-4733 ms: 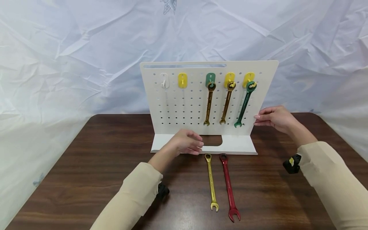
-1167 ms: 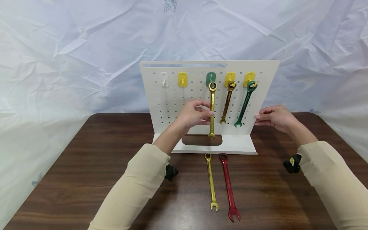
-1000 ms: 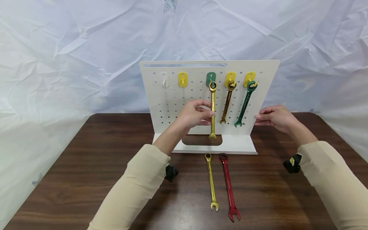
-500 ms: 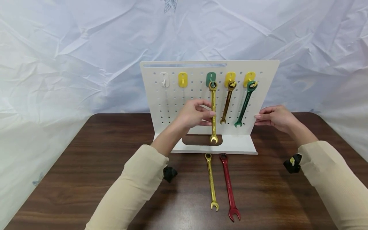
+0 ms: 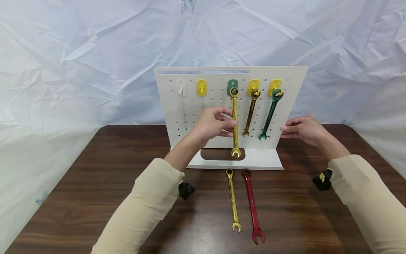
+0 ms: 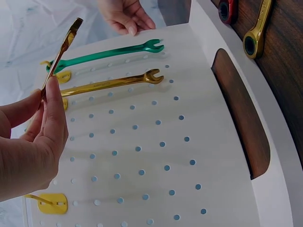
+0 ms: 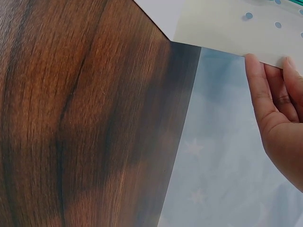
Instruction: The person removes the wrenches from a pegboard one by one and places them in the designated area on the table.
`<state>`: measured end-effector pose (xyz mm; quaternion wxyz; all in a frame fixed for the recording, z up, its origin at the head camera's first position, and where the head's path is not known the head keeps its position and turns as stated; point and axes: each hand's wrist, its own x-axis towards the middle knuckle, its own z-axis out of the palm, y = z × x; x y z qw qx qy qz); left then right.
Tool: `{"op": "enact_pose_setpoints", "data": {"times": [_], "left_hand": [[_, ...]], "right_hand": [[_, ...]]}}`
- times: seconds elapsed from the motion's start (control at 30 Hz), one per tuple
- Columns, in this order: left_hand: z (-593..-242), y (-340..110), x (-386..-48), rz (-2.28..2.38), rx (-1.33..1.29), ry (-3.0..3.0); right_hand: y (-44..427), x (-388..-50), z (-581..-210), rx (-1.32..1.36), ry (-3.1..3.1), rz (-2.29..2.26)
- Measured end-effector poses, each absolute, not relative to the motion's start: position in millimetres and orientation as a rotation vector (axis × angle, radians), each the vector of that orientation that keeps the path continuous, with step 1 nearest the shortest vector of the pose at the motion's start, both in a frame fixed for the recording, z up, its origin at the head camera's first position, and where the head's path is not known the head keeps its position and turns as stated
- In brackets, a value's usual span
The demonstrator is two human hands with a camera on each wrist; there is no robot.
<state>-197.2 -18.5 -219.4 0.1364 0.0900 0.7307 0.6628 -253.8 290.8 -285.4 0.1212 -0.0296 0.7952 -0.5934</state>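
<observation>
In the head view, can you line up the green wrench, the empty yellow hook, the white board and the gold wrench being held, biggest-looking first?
1. White board
2. Held gold wrench
3. Green wrench
4. Empty yellow hook
The held wrench looks nearer the camera, so its true size is unsure.

Wood-grain tabletop [image 5: 127, 155] is offering passage left of white pegboard [image 5: 279, 72]; right hand [image 5: 301, 130] is obstructing its right edge.

Five wrenches [image 5: 235, 114], five hooks [image 5: 201, 88], one pegboard [image 5: 217, 100]
</observation>
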Motion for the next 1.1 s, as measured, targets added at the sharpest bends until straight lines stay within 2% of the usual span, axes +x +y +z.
{"op": "enact_pose_setpoints", "data": {"times": [1.1], "left_hand": [[-209.8, -20.2, -187.5, 1.932, 0.29, 2.069]], "right_hand": [[290.2, -256.1, -286.4, -0.104, 2.282, -1.745]]}}
